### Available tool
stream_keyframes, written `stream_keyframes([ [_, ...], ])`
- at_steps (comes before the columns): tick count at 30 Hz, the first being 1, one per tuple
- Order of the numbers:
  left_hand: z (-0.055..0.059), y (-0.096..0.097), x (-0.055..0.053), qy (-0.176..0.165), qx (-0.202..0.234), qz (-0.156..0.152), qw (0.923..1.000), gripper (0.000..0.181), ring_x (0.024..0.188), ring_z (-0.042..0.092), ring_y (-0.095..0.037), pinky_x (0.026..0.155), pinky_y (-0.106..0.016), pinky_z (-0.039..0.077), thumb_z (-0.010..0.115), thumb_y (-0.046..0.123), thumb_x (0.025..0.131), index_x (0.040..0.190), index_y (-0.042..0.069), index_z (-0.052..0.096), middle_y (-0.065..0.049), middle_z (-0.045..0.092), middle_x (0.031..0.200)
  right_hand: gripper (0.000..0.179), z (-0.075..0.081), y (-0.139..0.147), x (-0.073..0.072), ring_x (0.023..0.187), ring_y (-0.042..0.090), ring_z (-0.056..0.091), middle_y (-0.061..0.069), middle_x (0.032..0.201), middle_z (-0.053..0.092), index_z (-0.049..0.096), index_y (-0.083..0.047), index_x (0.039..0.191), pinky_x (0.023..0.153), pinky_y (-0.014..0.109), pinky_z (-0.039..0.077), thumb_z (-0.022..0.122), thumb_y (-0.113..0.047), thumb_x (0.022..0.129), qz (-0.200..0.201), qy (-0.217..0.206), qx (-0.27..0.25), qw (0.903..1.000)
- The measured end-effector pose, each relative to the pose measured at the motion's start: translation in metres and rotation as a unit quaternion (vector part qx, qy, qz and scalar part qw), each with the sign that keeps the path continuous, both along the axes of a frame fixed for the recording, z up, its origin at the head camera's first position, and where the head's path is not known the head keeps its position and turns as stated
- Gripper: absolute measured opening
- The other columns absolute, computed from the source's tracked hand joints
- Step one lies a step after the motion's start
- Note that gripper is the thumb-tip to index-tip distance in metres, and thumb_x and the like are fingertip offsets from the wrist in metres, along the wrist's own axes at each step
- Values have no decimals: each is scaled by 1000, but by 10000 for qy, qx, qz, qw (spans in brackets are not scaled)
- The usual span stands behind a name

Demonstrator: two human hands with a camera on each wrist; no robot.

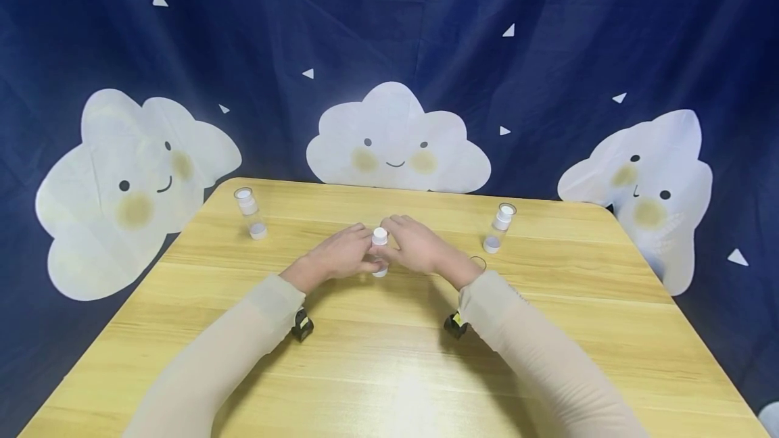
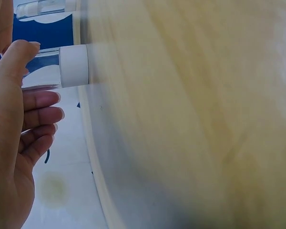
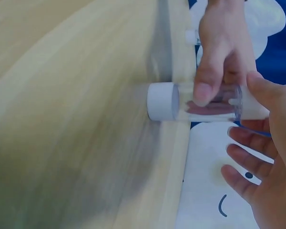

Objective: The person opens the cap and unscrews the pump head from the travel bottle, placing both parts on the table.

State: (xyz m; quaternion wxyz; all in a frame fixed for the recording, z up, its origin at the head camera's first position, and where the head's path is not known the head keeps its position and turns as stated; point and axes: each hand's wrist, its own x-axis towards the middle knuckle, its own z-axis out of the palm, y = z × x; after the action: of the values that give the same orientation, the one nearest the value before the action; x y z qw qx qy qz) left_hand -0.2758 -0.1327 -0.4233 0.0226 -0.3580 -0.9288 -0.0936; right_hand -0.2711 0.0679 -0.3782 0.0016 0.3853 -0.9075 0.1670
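A clear bottle [image 1: 380, 236] with a white top and a white base stands upright between the two hands near the middle of the table. My left hand [image 1: 349, 252] grips its clear body, thumb across the near side, as the right wrist view shows. At the white top, my right hand [image 1: 420, 245] pinches with thumb and forefinger, its other fingers spread apart from the bottle. The bottle's white base [image 3: 162, 101] is at the tabletop, below both hands.
Another clear bottle with white parts [image 1: 250, 213] stands at the back left of the wooden table [image 1: 389, 370], and a similar bottle [image 1: 500, 228] at the back right. A thin round rim [image 1: 478, 261] shows behind the right wrist. A blue curtain [image 1: 389, 32] hangs behind.
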Motion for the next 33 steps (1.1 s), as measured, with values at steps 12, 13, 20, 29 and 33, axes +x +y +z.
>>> stream_keyframes([
  [12,0,0,1,-83,73,-25,9999,43,97,49,-14,90,-31,43,62,51,92,118,17,62,5,63,106,27,8,6,-11,101,18,56,-7,103,58,58,-18,111,90,35,45,58,-42,98,560,-596,88,9966],
  [13,0,0,1,-90,76,-23,9999,44,97,49,-14,90,-31,43,62,52,92,118,16,62,5,63,106,27,9,6,-12,101,19,56,-7,103,58,58,-19,111,90,35,45,57,-42,98,572,-622,99,9964],
  [20,1,0,0,-159,138,-22,9998,49,101,50,-15,93,-32,43,60,54,93,125,17,61,3,64,112,42,9,9,-9,112,22,56,-1,116,61,58,-18,117,96,39,44,59,-53,93,213,-574,61,9981],
  [29,0,-1,-1,-140,60,-5,9999,51,106,51,-16,98,-33,41,58,55,93,123,14,62,1,63,116,57,2,3,11,106,25,57,6,116,61,57,-13,115,88,40,49,52,-65,91,-608,200,344,9974],
  [33,0,-1,-1,-71,56,-73,9999,52,105,51,-16,98,-32,41,59,54,92,122,12,63,1,63,114,59,-3,-3,17,89,20,56,1,99,60,56,-12,106,74,34,49,50,-68,90,-989,514,301,9933],
])
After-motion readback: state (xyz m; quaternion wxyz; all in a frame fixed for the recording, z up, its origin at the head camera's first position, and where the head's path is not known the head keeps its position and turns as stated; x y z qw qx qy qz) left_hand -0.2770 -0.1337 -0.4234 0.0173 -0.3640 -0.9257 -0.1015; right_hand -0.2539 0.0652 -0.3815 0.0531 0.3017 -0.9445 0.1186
